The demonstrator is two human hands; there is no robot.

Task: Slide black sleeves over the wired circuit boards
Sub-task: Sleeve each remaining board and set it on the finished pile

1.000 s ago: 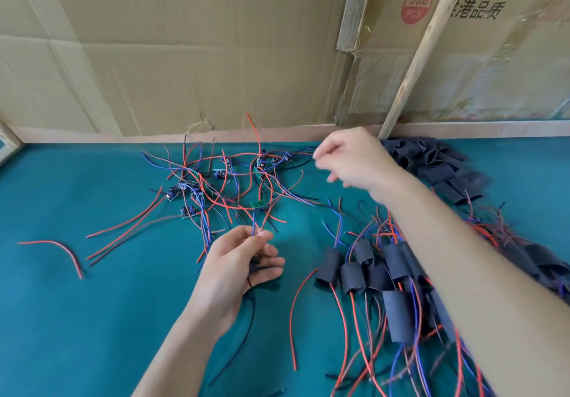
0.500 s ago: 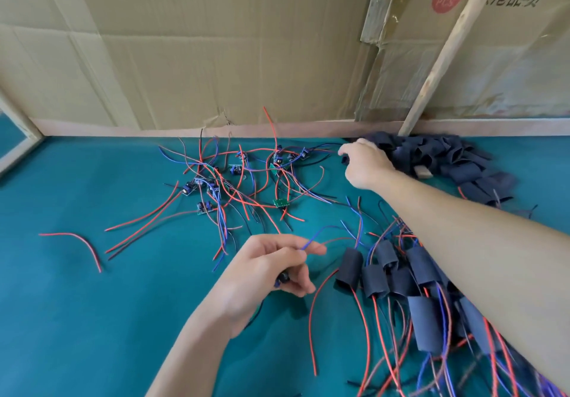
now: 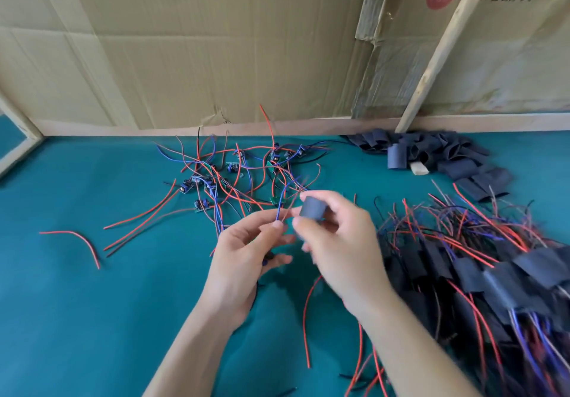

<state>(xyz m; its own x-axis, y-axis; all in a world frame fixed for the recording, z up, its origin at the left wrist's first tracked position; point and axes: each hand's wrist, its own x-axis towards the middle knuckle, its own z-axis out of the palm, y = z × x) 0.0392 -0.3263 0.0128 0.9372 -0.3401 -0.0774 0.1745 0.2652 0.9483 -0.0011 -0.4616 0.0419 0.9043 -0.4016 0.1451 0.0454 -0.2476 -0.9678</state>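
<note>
Teal table [image 3: 77,319] — cardboard wall [image 3: 200,42], perhaps daylit.

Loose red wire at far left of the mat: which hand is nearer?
Left. The left hand sits mid-mat, to the right of the loose red wire. The right hand, holding a black sleeve, is farther right still.

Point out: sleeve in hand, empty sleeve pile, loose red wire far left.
sleeve in hand [image 3: 312,208], head view, its front face.
empty sleeve pile [image 3: 438,156], head view, middle of heap.
loose red wire [image 3: 80,238], head view, mid-length bend.
</note>
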